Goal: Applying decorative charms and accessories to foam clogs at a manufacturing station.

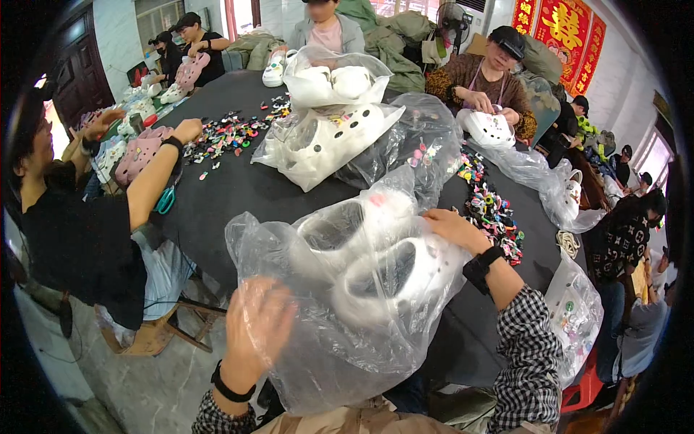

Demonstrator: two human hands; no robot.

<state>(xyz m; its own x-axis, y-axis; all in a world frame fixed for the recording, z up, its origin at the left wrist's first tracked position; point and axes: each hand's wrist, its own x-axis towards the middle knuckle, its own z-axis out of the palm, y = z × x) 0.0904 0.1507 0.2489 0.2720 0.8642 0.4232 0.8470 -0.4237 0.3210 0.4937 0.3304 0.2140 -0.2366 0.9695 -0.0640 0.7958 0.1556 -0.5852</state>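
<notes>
1. A pair of white shoes (437, 271) lies tilted in a loose clear bag (340, 369), right in front of the wearer at the near edge of the dark table (217, 210).
2. The left hand (260, 325) shows blurred through the bag's left side; I cannot tell whether its fingers grip anything.
3. The right hand (457, 231) lies against the bag's right side by the shoes, fingers close together; whether they pinch the plastic I cannot tell.
4. Writing: big gold characters fill a red wall hanging (560, 36) at the back.
5. Just beyond, two more bagged lots of white shoes (325, 145) stand stacked, blocking part of the tabletop behind.
6. Small colourful charms (495, 220) lie heaped to the right, and more spread on the left.
7. Left, teal-handled scissors (165, 200) lie near pink shoes (141, 155) and a co-worker in black (83, 246).
8. Across the table, a person in a brown top (470, 79) handles a white clog (488, 129).
</notes>
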